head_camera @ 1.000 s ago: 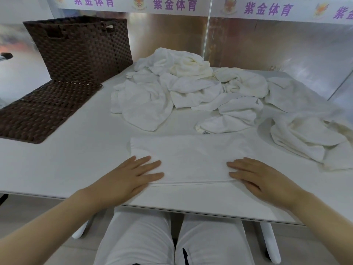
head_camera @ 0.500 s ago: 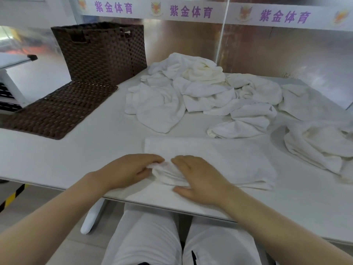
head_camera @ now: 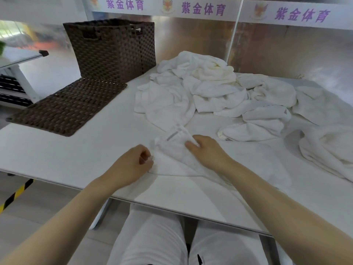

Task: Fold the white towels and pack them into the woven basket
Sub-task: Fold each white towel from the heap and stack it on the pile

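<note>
Your left hand (head_camera: 131, 165) and right hand (head_camera: 206, 150) both pinch the half-folded white cotton towel (head_camera: 238, 163) at the white desk's (head_camera: 66, 155) near edge; the dark brown woven basket (head_camera: 114, 48) stands far left.

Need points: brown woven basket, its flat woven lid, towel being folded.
Brown woven basket (head_camera: 114, 54), head view, front wall.
Flat brown woven lid (head_camera: 68, 109), head view, middle of its top.
White towel being folded (head_camera: 248, 161), head view, flat part right of the hands.
</note>
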Demonstrator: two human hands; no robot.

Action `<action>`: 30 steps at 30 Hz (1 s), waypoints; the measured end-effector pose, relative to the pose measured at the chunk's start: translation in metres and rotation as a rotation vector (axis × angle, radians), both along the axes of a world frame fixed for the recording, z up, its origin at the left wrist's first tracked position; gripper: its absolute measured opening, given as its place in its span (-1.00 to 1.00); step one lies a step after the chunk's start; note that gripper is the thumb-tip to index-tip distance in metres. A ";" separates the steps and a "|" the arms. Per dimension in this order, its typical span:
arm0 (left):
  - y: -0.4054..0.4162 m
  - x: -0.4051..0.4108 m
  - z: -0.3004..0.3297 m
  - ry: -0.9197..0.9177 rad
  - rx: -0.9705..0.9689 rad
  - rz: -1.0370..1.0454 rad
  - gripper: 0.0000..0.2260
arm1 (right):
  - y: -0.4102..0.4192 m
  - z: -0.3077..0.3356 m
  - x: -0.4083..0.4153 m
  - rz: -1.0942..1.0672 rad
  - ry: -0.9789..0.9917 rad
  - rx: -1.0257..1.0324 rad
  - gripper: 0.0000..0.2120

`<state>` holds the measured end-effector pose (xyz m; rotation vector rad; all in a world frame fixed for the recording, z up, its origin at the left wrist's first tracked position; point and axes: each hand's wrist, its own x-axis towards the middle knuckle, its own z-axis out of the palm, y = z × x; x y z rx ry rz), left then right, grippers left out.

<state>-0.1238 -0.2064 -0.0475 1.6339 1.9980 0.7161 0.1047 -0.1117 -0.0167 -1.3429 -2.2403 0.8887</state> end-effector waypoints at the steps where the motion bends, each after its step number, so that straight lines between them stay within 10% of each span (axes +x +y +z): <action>1: -0.003 0.002 -0.001 0.067 -0.050 -0.015 -0.79 | 0.004 -0.001 0.000 -0.041 0.023 -0.006 -0.66; 6: -0.008 0.029 -0.007 0.072 -0.058 -0.033 -0.49 | 0.009 -0.001 -0.005 -0.187 0.141 -0.032 -0.62; 20: 0.027 0.045 0.016 -0.258 0.189 0.112 -0.85 | 0.019 0.004 0.004 -0.235 0.184 0.126 -0.64; 25: 0.041 0.047 0.061 -1.058 0.029 0.203 -0.92 | 0.042 0.054 0.021 -0.304 0.230 0.369 -0.68; 30: 0.020 0.023 0.032 -0.410 -0.063 0.201 -0.93 | 0.025 0.048 0.005 -0.125 0.089 0.496 -0.73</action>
